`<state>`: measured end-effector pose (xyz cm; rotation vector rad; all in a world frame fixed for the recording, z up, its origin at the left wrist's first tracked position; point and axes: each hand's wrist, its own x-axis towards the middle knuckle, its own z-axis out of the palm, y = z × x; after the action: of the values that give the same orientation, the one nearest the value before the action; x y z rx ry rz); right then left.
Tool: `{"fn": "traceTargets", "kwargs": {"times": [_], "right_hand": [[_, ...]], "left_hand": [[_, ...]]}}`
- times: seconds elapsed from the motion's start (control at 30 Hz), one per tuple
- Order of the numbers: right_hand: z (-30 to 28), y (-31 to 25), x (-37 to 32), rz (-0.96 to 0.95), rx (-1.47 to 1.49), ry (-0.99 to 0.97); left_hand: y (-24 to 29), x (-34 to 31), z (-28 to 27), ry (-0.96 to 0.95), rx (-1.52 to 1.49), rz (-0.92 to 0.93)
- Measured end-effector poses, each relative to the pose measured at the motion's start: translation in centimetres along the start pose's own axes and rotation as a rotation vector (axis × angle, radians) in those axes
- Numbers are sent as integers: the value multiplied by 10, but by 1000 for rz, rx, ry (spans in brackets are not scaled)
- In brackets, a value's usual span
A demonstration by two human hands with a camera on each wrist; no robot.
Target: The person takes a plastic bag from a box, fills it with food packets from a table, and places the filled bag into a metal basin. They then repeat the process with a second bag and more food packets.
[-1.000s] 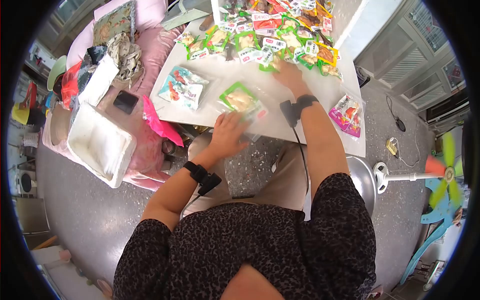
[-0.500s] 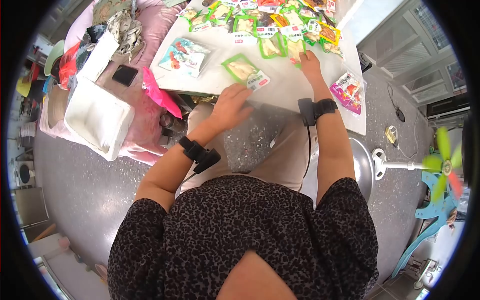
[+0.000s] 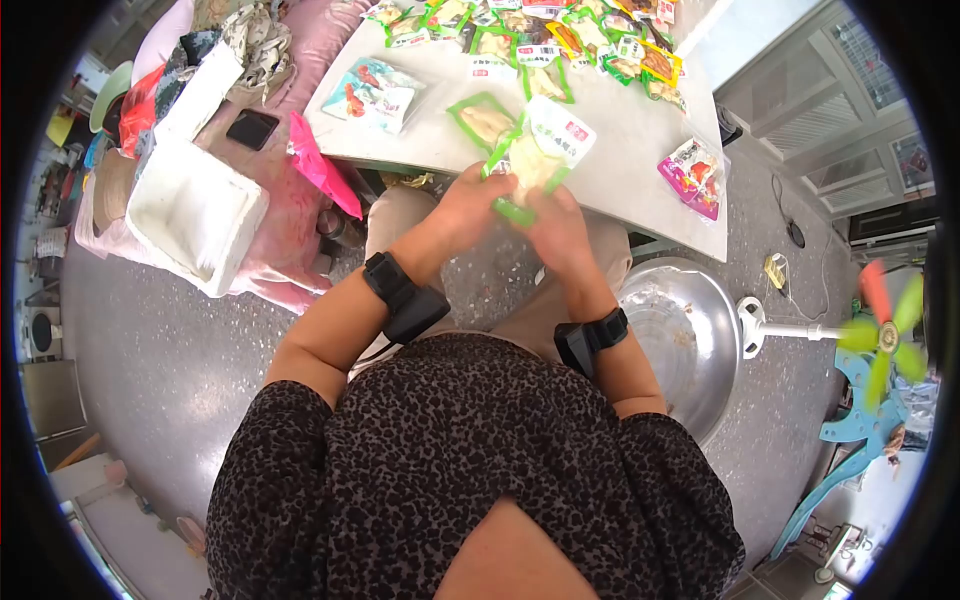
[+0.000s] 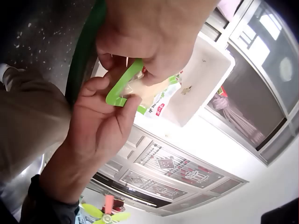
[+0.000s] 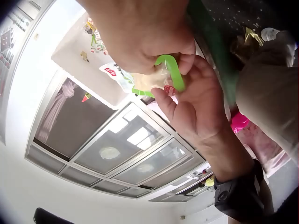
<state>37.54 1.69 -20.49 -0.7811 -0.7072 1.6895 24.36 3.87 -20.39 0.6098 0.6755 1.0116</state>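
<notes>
A green-edged clear packet point(image 3: 530, 160) with pale food and a white label is held up over the table's near edge. My left hand point(image 3: 468, 208) pinches its left side, and my right hand point(image 3: 560, 232) pinches its lower right edge. In the left wrist view both hands grip the packet point(image 4: 148, 92) by its green rim, thumbs on the clear front. The right wrist view also has the packet point(image 5: 149, 83) between the fingers of both hands. Just behind it, a second green-edged packet point(image 3: 480, 118) lies on the table, partly overlapped.
Many packets point(image 3: 590, 35) are heaped at the table's back. A blue-white bag point(image 3: 372, 95) lies left on the table point(image 3: 650, 200), a purple one point(image 3: 692, 180) right. A white foam box point(image 3: 195, 215) stands left, a metal basin point(image 3: 680, 330) on the right, near a fan point(image 3: 888, 337).
My right hand has brought a packet from the heap's front edge back toward my body. My left hand, empty before, has taken hold of it too. The purple bag has not moved.
</notes>
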Motion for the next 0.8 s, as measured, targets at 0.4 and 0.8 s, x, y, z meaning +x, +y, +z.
{"fn": "traceTargets", "kwargs": {"times": [0.4,0.8], "right_hand": [[-56,-40,-9,97,-75,-72],[-87,-24,-27,218,-180,53]], "left_hand": [[3,-8,-15,-45,556,-45],[-13,-8,-14,-208,776,-46]]}}
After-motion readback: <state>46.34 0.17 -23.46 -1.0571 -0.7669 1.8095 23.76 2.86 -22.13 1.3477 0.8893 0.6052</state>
